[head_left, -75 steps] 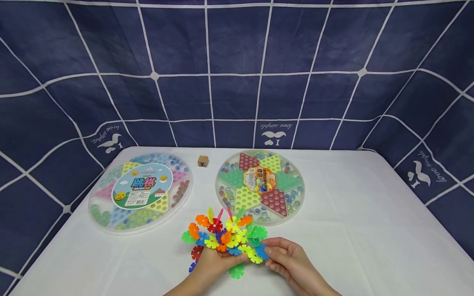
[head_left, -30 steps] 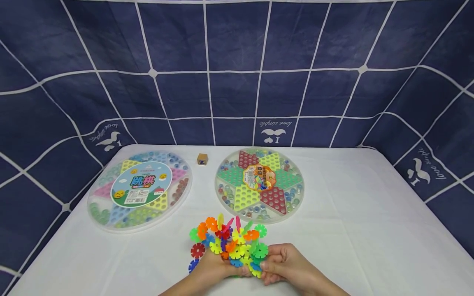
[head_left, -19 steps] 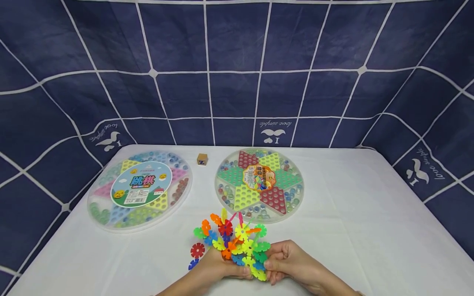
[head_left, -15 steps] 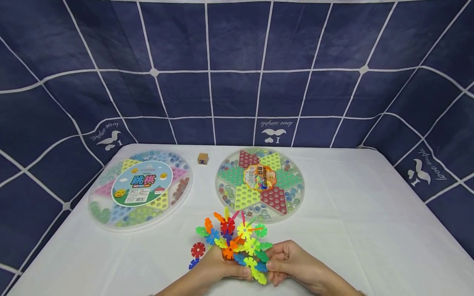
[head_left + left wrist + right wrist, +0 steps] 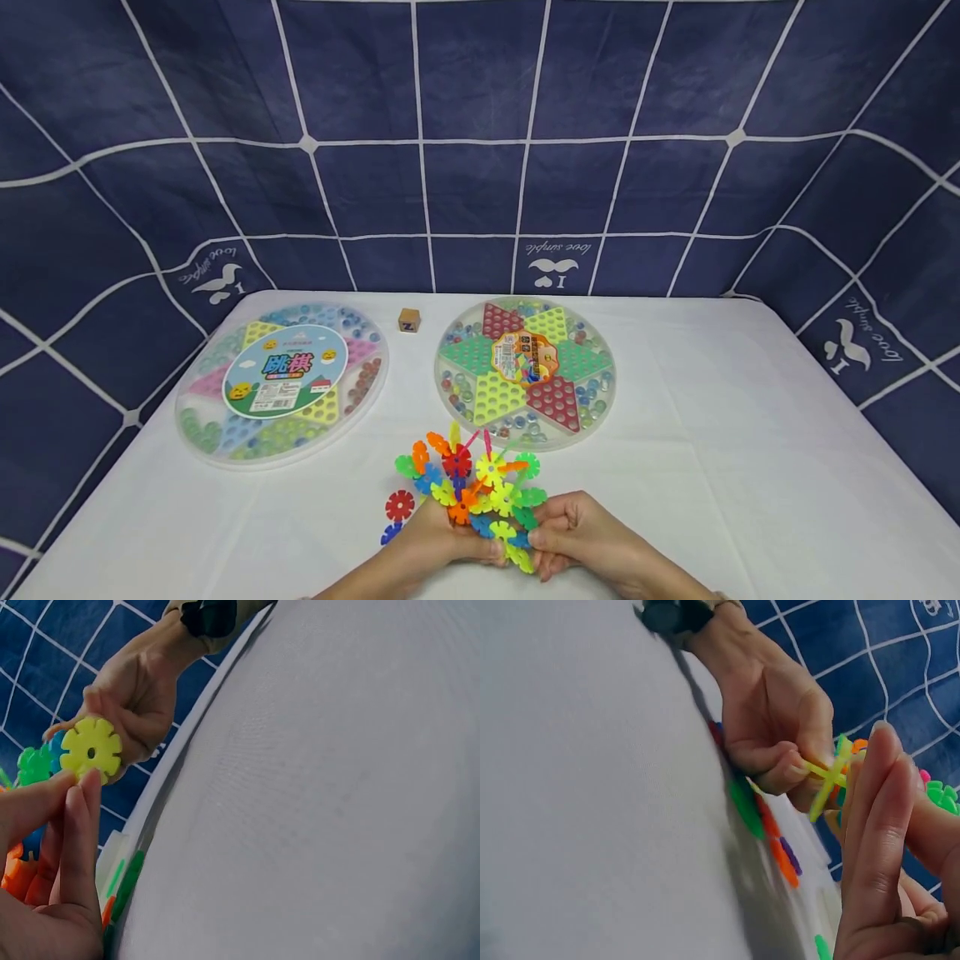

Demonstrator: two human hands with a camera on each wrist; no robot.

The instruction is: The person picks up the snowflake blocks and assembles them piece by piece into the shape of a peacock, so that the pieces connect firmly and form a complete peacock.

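Note:
Several bright plastic snowflake discs are slotted together into a cluster (image 5: 491,469) near the front of the table. My left hand (image 5: 442,537) grips it from below; in the left wrist view its thumb and fingertips pinch a yellow disc (image 5: 91,746). My right hand (image 5: 588,537) pinches a blue disc (image 5: 520,540) at the cluster's right edge, beside the yellow ones. The right wrist view shows two yellow discs (image 5: 831,780) crossed edge to edge at my left fingertips. Part of the cluster is hidden behind my left hand.
A red disc (image 5: 400,506) and a dark blue disc (image 5: 392,533) show just left of my left hand. Behind lie two round Chinese checkers sets with marbles, one at left (image 5: 360,417) and one at centre (image 5: 442,392). A wooden letter block (image 5: 408,320) sits between them.
The cluster has tilted and shifted slightly right in my left hand. My right hand has moved a little lower, still at the blue disc. A green disc below the cluster is now out of sight.

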